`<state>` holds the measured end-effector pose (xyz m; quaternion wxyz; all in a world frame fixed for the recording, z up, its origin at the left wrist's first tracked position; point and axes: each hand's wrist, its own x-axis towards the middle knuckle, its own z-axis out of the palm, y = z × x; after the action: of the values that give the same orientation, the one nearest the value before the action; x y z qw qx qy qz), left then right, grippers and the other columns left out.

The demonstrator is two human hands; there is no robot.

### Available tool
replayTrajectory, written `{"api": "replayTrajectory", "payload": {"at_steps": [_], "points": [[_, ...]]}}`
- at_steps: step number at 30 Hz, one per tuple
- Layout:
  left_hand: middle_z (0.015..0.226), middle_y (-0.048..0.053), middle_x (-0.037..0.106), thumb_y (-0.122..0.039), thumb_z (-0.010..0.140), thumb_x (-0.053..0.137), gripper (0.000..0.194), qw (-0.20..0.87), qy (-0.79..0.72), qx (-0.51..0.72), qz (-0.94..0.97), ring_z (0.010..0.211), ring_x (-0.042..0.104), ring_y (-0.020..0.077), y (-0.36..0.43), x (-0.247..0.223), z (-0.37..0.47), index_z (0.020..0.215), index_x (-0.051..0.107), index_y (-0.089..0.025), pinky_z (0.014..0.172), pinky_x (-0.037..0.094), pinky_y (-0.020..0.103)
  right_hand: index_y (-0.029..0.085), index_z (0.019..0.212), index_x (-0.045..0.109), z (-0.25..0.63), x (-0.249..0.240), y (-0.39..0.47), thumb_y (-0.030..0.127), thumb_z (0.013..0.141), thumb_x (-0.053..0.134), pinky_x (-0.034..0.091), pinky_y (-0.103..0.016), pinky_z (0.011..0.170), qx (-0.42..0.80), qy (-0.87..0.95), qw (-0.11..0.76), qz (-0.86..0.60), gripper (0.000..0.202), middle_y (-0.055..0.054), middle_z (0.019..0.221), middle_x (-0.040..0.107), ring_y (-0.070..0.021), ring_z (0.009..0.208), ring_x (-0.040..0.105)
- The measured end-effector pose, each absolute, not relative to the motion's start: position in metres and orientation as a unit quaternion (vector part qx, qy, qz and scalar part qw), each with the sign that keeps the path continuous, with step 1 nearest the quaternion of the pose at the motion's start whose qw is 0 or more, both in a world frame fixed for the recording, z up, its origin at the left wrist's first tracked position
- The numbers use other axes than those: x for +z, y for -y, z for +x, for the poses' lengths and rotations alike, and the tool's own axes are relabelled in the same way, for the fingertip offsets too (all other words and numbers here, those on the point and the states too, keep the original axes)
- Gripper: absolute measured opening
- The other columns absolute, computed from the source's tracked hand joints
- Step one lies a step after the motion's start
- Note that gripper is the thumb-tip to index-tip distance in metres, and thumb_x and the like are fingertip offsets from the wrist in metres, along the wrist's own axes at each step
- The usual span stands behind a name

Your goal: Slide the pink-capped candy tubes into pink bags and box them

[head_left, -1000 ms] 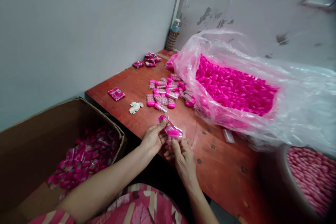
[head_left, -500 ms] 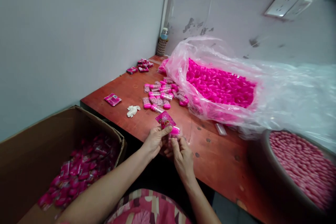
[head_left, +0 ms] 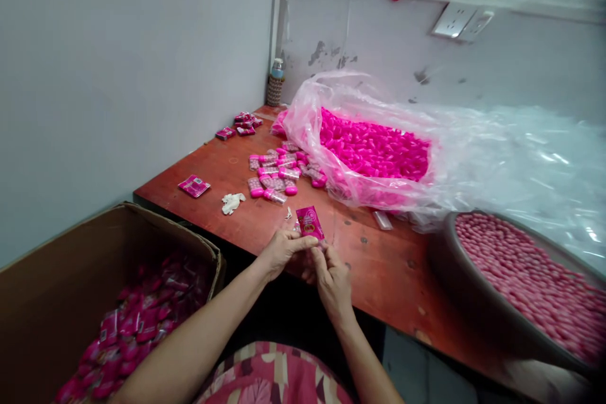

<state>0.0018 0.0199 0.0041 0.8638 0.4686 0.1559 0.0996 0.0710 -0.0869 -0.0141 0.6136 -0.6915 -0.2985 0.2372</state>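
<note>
Both hands meet over the table's front edge. My left hand [head_left: 284, 254] is closed, its thumb pressing the lower part of a pink printed label [head_left: 310, 223] that stands up above the fingers. Close against it, my right hand [head_left: 335, 276] is closed with thumb and fingers pinched on a small candy bottle, which the fingers now mostly hide. Beyond the hands lies a pile of small clear candy bottles with pink caps [head_left: 279, 172]. A flat stack of pink labels [head_left: 194, 186] rests to the left, beside a crumpled white tissue [head_left: 233, 203].
A plastic bag [head_left: 303, 115] of pink caps [head_left: 374, 145] lies at the back. On the right stands a dark tub [head_left: 449, 246] of pink candies [head_left: 525, 284]. A cardboard box [head_left: 161, 218] of pink packed pieces is at lower left. More label stacks [head_left: 243, 121] sit near the wall.
The pink label now stands more upright, and the bottle's pink cap that showed below it is covered. Both hands stay together. The view has shifted slightly to the right.
</note>
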Motion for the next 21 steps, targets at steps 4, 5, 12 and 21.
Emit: {"api": "replayTrajectory", "payload": {"at_steps": [4,5,12,21], "points": [[0.048,0.003,0.056,-0.036,0.065,0.066,0.028,0.871,-0.165,0.135,0.444,0.034,0.049,0.0106,-0.016,0.003,0.005,0.06,0.061,-0.008,0.034,0.037,0.021,0.019,0.085,0.052,0.067,-0.007,0.091,0.044,0.079,0.051,0.046,-0.02,0.042,0.351,0.271,0.673,-0.592,0.025,0.001,0.066,0.06,-0.0102,0.047,0.057],[0.048,0.003,0.056,-0.036,0.065,0.066,0.028,0.873,-0.175,0.143,0.431,0.033,0.047,0.0094,-0.017,0.003,0.005,0.061,0.06,-0.009,0.033,0.036,0.02,0.019,0.09,0.052,0.066,-0.007,0.092,0.042,0.079,0.052,0.048,-0.022,0.047,0.373,0.266,0.684,-0.567,0.026,0.0,0.072,0.062,-0.0115,0.054,0.059],[0.05,0.002,0.056,-0.03,0.062,0.071,0.025,0.886,-0.178,0.115,0.412,0.037,0.049,0.0078,-0.01,0.009,0.002,0.069,0.065,-0.007,0.04,0.04,0.019,0.022,0.093,0.044,0.072,-0.01,0.095,0.033,0.074,0.062,0.05,-0.021,0.049,0.397,0.195,0.753,-0.488,0.029,0.002,0.067,0.064,-0.0123,0.055,0.063],[0.068,0.01,0.066,-0.025,0.061,0.072,0.022,0.874,-0.22,0.146,0.408,0.061,0.062,0.0169,-0.017,0.026,-0.023,0.07,0.066,-0.006,0.064,0.05,0.029,0.021,0.083,0.042,0.082,-0.003,0.084,0.039,0.07,0.063,0.037,-0.015,0.035,0.443,0.235,0.712,-0.492,0.031,0.003,0.054,0.063,-0.0104,0.037,0.055]]}}
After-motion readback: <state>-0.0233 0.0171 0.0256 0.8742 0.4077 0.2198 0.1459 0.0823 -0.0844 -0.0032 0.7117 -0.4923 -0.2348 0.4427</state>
